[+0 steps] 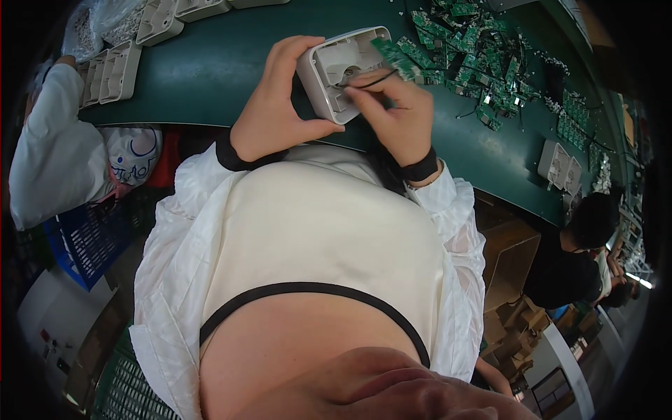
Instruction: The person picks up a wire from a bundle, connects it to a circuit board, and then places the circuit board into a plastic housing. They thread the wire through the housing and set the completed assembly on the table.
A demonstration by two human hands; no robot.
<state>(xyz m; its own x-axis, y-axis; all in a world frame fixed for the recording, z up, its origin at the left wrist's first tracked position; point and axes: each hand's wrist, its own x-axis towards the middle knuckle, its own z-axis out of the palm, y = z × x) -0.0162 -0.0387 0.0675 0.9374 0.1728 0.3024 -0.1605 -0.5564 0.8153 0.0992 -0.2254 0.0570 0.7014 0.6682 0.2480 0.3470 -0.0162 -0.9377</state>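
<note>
White plastic housing (pixel 318 89) is held tilted over the near edge of the green workbench (pixel 224 73), open side up. It is clamped between thumb and fingers of the left hand (pixel 274 112). Thumb and index of the right hand (pixel 399 115) are brought together on a black wire (pixel 381 79) inside the housing; part of the interior is blocked by that hand. A blurred green circuit board (pixel 396 59) is seen just beyond the knuckles; whether it is gripped cannot be told.

Right side of bench is occupied by a pile of circuit boards (pixel 483 77), with loose wires and small white bits scattered round it. More housings (pixel 159 22) are lined up at upper left, beside a clear plastic bag (pixel 82 31). Left end is flanked by a co-worker's white sleeve (pixel 59 133); a blue crate (pixel 91 241) is placed below. Cardboard box (pixel 509 259) and a person in black (pixel 560 273) are seen at right.

Counts: held housing, one; wire at fingertips, one; blue crate, one; upper-left housings, at least four, cut off by frame; piled boards, overlapped, not countable.
</note>
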